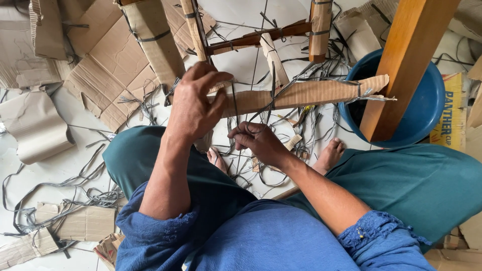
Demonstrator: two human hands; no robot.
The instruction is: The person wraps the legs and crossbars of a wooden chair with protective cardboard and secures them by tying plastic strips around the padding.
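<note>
Strap (234, 103), thin and dark, runs taut in the middle of the frame, from my left hand (193, 103) down to my right hand (256, 142). My left hand grips the cardboard-wrapped rail (301, 94) where the strap crosses it, fingers curled over the top. My right hand pinches the strap's lower end, thumb and fingers closed tight on it. The rail lies level across the center, its right end touching a bare wooden leg (401, 65) at upper right. Behind that leg sits a blue tub (427, 108). More wrapped rails (155, 42) rise toward the top. Loose straps (65, 200) and cardboard scraps (108, 68) litter the floor at left. My feet (329, 154) rest just below the rail.
</note>
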